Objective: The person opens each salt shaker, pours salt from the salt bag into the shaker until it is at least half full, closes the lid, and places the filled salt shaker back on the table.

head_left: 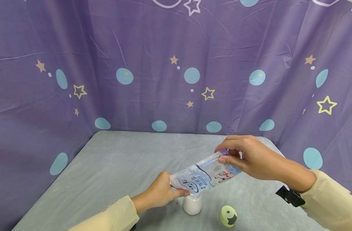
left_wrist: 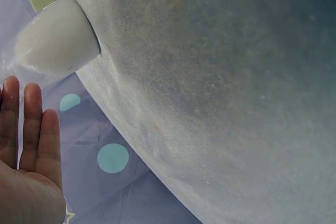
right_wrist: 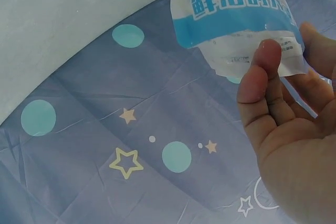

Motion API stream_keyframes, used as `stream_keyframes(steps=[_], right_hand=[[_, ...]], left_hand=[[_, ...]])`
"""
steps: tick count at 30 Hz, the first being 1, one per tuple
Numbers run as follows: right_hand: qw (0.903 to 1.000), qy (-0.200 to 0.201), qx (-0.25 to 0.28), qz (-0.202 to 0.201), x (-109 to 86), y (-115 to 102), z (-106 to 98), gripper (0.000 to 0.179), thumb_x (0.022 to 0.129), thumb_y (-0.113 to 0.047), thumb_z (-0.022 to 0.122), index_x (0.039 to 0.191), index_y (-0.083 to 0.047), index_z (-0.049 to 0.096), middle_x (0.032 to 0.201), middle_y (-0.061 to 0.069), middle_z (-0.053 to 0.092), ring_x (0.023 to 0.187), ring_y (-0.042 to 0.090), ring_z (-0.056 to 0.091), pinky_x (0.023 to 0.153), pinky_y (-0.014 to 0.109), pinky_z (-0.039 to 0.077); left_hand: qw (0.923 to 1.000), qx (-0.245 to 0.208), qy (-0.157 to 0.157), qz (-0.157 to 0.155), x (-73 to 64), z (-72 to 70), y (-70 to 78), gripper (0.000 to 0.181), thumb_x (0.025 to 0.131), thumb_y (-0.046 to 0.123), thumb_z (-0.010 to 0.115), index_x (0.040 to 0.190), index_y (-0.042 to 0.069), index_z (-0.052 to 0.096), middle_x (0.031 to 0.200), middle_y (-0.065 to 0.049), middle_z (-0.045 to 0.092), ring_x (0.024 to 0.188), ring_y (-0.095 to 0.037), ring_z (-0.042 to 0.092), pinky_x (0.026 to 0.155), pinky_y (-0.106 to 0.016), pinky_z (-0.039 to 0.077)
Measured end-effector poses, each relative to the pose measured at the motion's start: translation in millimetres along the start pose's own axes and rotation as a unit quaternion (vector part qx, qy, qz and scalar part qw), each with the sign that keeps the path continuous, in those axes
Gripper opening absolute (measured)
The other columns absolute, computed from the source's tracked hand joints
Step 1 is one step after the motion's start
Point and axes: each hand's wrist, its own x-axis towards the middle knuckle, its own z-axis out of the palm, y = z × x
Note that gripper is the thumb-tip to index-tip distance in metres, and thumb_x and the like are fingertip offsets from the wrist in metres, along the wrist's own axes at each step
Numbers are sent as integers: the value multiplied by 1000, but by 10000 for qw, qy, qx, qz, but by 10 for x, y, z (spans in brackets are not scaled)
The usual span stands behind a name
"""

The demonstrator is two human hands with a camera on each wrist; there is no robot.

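A white-and-blue printed plastic pouch (head_left: 206, 173) slants between my two hands, its right end higher. My left hand (head_left: 161, 192) pinches the lower left end, thumb on the near face; the left wrist view shows several of that hand's fingers (left_wrist: 32, 129) fairly straight. At the upper right corner, my right hand (head_left: 251, 157) grips the pouch between thumb and fingers, seen also on the pouch (right_wrist: 236, 24) in the right wrist view. Just under the pouch's lower end stands a clear jar (head_left: 192, 204) with white contents, its mouth partly hidden. The jar (left_wrist: 58, 38) also shows in the left wrist view.
A round yellow-green lid (head_left: 228, 215) with a dark mark lies right of the jar. Grey cloth covers the table (head_left: 121, 157). A purple curtain (head_left: 153, 106) with dots and stars hangs behind it and along the sides.
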Motion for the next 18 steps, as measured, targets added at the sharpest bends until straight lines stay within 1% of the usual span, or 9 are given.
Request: stream_keyframes(steps=[5, 12, 18], right_hand=[[9999, 86, 69, 44, 0, 5, 22, 17, 89, -11, 80, 102, -19, 74, 84, -19, 56, 67, -2, 50, 56, 17, 44], [9996, 184, 189, 134, -17, 12, 38, 20, 87, -6, 81, 97, -21, 74, 87, -18, 60, 70, 0, 55, 58, 19, 48], [9993, 281, 224, 36, -13, 19, 46, 21, 86, -5, 81, 95, -23, 75, 86, -18, 61, 72, 0, 57, 60, 17, 48]], left_hand=[[10000, -33, -21, 12, -1, 3, -5, 25, 78, 15, 91, 100, 10, 81, 91, 4, 79, 80, -4, 69, 70, -26, 55], [10000, -8, -8, -18, 2, 7, 5, 25, 78, 16, 91, 100, 10, 81, 91, 4, 79, 79, -4, 68, 70, -25, 54], [10000, -9, -24, -75, 3, 6, 21, 25, 78, 15, 91, 100, 10, 81, 91, 4, 79, 79, -4, 68, 69, -25, 54]])
